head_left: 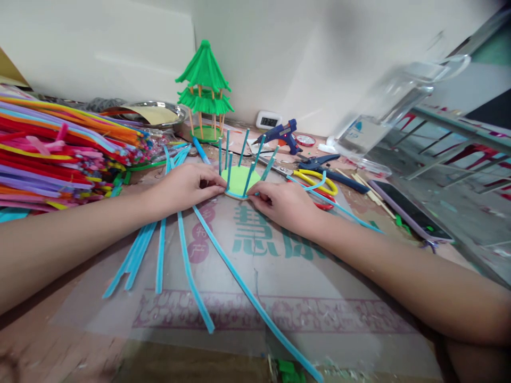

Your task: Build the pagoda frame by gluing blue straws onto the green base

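A round base (240, 180) with a light green top stands on the work surface, with several blue upright sticks (228, 171) around its edge. A light blue strip runs along its front rim. My left hand (190, 183) pinches the rim at the left. At the front right, my right hand (281, 205) has thumb and finger closed on the rim; whether the strip is also in the fingers is hidden. Light blue pipe cleaners (187, 271) lie under and in front of my left hand, and another pipe cleaner (347, 211) passes behind my right hand.
A green-roofed model pavilion (205, 77) stands behind the base. Bundled coloured pipe cleaners (51, 154) fill the left. Toward the back right are a glue gun (279, 133), yellow-handled scissors (319, 178), pliers (339, 175), a phone (409, 210) and a clear plastic jug (367, 130).
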Tool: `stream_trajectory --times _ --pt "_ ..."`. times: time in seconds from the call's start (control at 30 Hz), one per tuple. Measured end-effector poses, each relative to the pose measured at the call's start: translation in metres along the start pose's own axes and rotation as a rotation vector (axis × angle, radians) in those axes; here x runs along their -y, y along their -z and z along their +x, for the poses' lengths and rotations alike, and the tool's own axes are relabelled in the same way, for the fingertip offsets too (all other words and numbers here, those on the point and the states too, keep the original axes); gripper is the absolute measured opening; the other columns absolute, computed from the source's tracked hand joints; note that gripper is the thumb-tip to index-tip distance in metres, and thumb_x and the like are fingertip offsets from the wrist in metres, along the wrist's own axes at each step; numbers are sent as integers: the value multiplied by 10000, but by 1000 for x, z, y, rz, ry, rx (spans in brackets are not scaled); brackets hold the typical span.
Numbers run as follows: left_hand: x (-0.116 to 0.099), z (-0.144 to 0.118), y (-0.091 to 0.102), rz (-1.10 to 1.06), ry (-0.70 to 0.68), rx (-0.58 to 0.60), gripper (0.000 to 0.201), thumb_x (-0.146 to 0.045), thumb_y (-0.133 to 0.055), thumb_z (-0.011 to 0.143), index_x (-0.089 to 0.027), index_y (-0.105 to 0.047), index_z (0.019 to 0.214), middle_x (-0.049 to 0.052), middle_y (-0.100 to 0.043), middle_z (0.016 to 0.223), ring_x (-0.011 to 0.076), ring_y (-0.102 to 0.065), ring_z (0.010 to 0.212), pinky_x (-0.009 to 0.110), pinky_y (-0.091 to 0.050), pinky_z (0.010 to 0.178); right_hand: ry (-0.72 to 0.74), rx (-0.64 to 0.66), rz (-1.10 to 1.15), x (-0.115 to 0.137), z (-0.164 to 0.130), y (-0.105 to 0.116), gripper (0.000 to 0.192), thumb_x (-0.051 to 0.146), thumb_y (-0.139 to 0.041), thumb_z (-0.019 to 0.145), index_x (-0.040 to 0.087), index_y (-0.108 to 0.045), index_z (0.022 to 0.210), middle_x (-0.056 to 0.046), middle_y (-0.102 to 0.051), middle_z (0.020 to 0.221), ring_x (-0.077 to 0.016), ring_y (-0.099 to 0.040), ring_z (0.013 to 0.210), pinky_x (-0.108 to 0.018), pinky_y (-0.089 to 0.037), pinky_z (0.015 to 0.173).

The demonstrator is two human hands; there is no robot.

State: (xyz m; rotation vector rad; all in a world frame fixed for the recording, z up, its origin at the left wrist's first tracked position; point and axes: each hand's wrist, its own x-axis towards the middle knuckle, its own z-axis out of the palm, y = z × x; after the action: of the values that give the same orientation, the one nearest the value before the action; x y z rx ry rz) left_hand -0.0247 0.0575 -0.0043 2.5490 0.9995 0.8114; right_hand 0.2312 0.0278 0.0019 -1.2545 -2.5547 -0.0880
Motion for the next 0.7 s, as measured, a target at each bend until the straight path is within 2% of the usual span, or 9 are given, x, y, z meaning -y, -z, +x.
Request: stream_trajectory --times 0.2,0.37,0.5,0.6,0.7 --pt "-1 0 0 -27 11 6 243 -362 -597 898 -197 -775 891 18 -766 840 175 -681 780 279 -480 723 -9 18 8 1 0 1 217 276 -566 962 200 -753 1040 -13 -717 736 -148 -612 666 -257 -311 581" --pt "0 0 1 -9 27 17 268 -382 -580 897 -196 -773 902 27 -778 880 187 -692 827 284 -491 761 18 -24 12 0 -2 0 229 289 -556 965 204 -755 1041 -13 -714 723 -146 -606 656 -259 -308 583" --pt "-4 -2 0 20 60 24 284 -393 -564 888 -189 -759 923 25 -762 828 177 -671 748 275 -477 691 48 -57 26 -3 -3 0 251 308 -541 962 201 -748 1054 -1 -676 657 -139 -577 607 -258 -299 571" --pt "-10 -3 0 1 119 -17 304 -439 -589 882 -183 -741 943 8 -729 748 168 -644 685 270 -457 647 48 -58 31 -3 -3 0 253 308 -536 964 199 -748 1049 -2 -673 654 -141 -581 608 -259 -301 570" --pt "-16 -3 0 -28 150 -55 320 -465 -574 905 -187 -733 914 2 -718 729 172 -641 707 274 -453 654 46 -40 39 -2 -2 0 251 304 -537 967 199 -748 1052 -6 -684 669 -142 -587 614 -258 -308 575"
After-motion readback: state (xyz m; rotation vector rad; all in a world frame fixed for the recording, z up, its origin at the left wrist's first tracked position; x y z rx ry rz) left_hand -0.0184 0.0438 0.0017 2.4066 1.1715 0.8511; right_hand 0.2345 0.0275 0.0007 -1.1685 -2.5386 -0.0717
